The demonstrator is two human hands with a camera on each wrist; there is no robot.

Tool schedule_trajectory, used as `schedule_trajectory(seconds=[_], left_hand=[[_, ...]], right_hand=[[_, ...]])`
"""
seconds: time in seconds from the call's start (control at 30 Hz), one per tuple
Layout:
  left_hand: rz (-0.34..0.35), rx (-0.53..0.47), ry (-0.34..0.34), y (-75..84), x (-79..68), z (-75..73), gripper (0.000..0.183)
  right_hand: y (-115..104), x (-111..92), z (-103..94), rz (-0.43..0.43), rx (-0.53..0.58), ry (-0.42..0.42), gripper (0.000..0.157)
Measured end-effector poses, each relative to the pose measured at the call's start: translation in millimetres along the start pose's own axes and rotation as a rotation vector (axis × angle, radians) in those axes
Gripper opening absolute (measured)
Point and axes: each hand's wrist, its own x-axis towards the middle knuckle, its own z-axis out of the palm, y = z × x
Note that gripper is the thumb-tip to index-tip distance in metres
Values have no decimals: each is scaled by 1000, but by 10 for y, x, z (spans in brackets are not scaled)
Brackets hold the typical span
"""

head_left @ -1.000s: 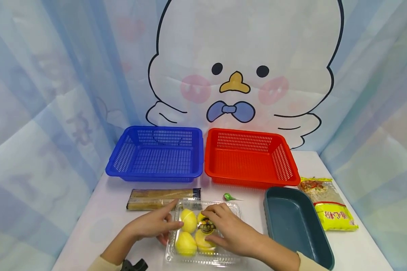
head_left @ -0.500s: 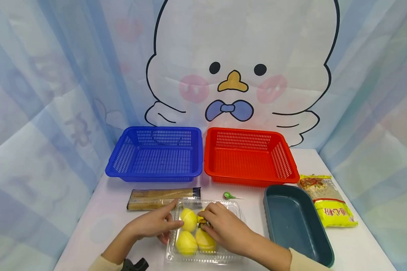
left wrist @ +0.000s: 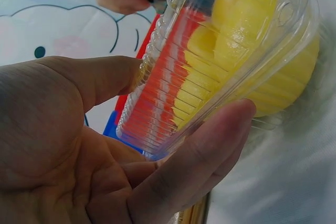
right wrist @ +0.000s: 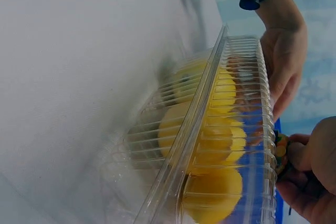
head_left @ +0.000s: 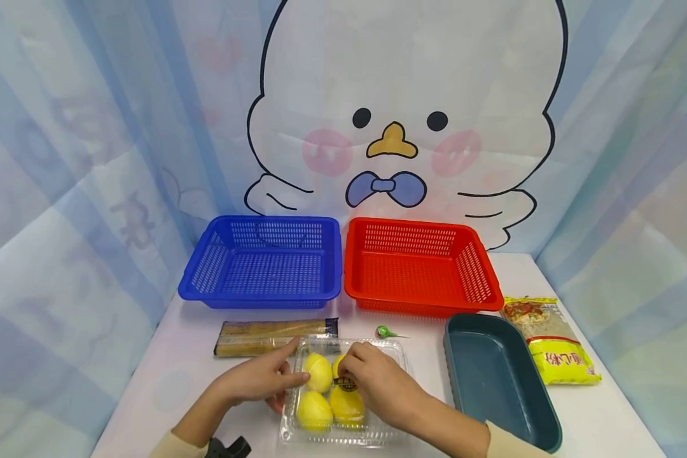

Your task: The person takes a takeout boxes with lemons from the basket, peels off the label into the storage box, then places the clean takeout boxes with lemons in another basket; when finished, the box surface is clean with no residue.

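A clear plastic clamshell box (head_left: pixel 378 432) with several yellow rounded fruits (head_left: pixel 315 412) inside lies on the white table near the person. My left hand (head_left: pixel 266 380) holds it by the left side, thumb at the lid edge and fingers against the side wall in the left wrist view. Above the lid, my right hand (head_left: pixel 380 385) pinches a black and yellow label (head_left: pixel 346 383). Part of the label is hidden behind the fingers. From the right wrist, the label (right wrist: pixel 282 150) shows standing up from the lid between thumb and fingers.
Behind the box lie a flat pack of brown sticks or noodles (head_left: pixel 252 338) and a small green lollipop (head_left: pixel 385 332). Farther back stand a blue basket (head_left: pixel 263 299) and a red basket (head_left: pixel 423 305). To the right are a dark teal tray (head_left: pixel 495 381) and a yellow-ended food bag (head_left: pixel 561 362).
My right fingers have drawn together on the label, which lay flat on the lid and is now partly bent up. The left hand and box stay in place.
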Motion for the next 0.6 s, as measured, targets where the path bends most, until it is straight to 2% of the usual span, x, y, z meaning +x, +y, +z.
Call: schedule_trajectory(seconds=[0.2,0.6], left_hand=[[-10,0,2,4,1,-15,96],[-33,14,3,14,10,-2,94]], right_hand=[[-23,-28,-35,10,24,14,38],[-68,-120,-141,15,59,41,29]])
